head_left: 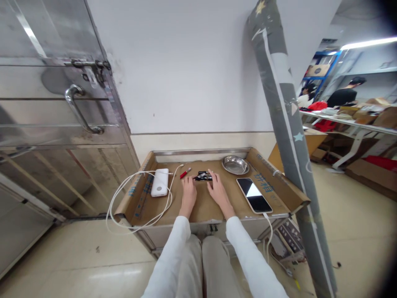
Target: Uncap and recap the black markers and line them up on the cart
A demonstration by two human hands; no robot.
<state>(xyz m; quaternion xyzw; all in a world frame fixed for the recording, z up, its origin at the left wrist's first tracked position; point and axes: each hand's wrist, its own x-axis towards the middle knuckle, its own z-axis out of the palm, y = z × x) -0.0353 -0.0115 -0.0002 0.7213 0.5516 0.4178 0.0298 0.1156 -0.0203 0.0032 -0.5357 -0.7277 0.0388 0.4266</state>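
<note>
A small cluster of dark, pen-like pieces (203, 176) with shiny pale parts lies on the cardboard-lined cart top. Its exact kind is too small to make out. My left hand (189, 191) rests at its left end, palm down, with fingers stretched forward and fingertips beside it. At the right end is my right hand (218, 190), its fingers spread and the index finger reaching over the edge of the cluster. Neither hand shows a clear grip. Just beyond my left fingertips lies a small red tool (185, 173) with a metal tip.
A white power bank (160, 183) with a looped white cable sits left. A round metal dish (235, 164) stands back right, with a phone (254, 195) on a cable nearer me. A long grey roll (288, 111) leans at right. People sit at a table (353, 121) beyond.
</note>
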